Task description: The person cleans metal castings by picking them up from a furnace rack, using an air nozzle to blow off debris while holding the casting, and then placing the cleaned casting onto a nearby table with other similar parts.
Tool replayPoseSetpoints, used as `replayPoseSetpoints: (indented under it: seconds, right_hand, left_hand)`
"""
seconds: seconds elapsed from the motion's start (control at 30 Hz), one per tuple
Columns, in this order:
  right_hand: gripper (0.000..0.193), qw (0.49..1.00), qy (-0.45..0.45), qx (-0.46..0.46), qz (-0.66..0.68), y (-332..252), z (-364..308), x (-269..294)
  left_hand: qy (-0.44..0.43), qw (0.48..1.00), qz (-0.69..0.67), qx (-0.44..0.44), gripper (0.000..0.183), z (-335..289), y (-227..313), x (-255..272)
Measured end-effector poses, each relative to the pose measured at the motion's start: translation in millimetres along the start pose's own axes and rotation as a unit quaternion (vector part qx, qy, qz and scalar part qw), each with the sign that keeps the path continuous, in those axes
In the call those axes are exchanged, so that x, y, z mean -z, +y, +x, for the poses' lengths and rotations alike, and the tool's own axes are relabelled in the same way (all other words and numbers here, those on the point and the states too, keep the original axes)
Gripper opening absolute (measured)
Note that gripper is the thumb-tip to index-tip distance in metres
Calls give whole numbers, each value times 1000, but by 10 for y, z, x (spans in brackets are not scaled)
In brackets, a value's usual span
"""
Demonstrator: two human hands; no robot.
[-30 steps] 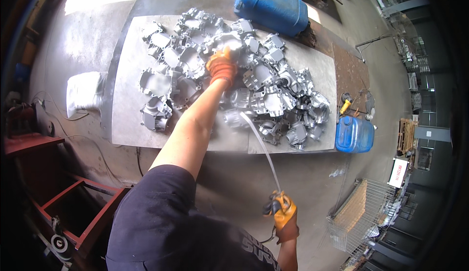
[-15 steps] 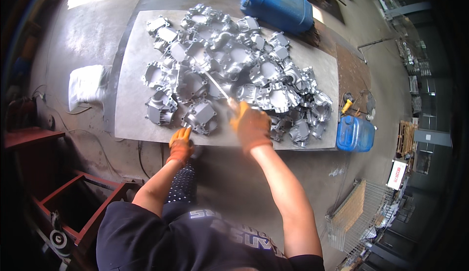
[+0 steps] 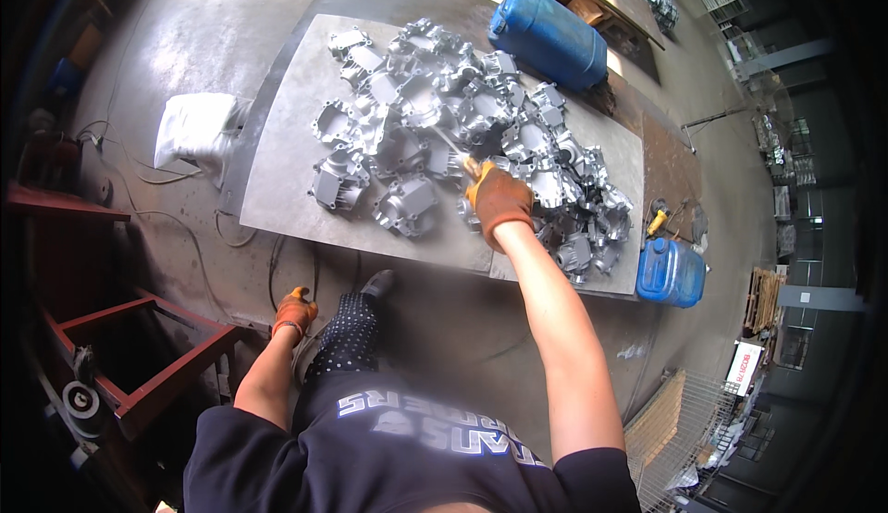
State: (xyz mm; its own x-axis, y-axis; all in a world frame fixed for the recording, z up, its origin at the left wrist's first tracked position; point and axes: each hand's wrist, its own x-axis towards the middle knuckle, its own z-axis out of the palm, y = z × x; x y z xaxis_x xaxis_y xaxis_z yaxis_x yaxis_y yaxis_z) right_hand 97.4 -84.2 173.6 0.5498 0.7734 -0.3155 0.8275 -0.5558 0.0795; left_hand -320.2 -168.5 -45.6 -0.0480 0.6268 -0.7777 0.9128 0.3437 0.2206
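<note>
A person is looking down at a grey metal sheet point(image 3: 287, 175) lying on the concrete floor; a heap of silver cast metal housings point(image 3: 462, 134) is covering most of it. The right hand point(image 3: 498, 200), in an orange glove, is reaching over the heap's near middle, its fingers clamped on a thin pale rod point(image 3: 446, 140) that is slanting far and left across the castings. The left hand point(image 3: 295, 313), also gloved in orange, is hanging near the person's left knee, well apart from the sheet; whether its fingers are together or apart cannot be told. A blue drum point(image 3: 548, 36) is lying at the far edge; a blue canister point(image 3: 671, 272) is standing at the right near corner; a white sack point(image 3: 192, 129) is sitting to the left.
</note>
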Motion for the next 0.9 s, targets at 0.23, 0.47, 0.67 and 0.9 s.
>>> replayPoseSetpoints:
  seconds: [0.23, 0.47, 0.67, 0.9]
  right_hand:
    - [38, 993, 30, -116, 5, 378, 135, 189]
    - [40, 862, -96, 173, 468, 1513, -539, -1089]
    - [47, 767, -115, -23, 631, 1629, -1773, -1505]
    - [39, 851, -127, -104, 500, 1354, -2411, -884]
  left_hand:
    - [-11, 994, -110, 8, 44, 293, -808, -505]
    - [-80, 900, -392, -171, 42, 586, 1095, -237]
    - [-252, 727, -624, -137, 33, 1678, 3071, -247]
    - [-229, 608, -760, 7, 35, 2490, 4357, -129]
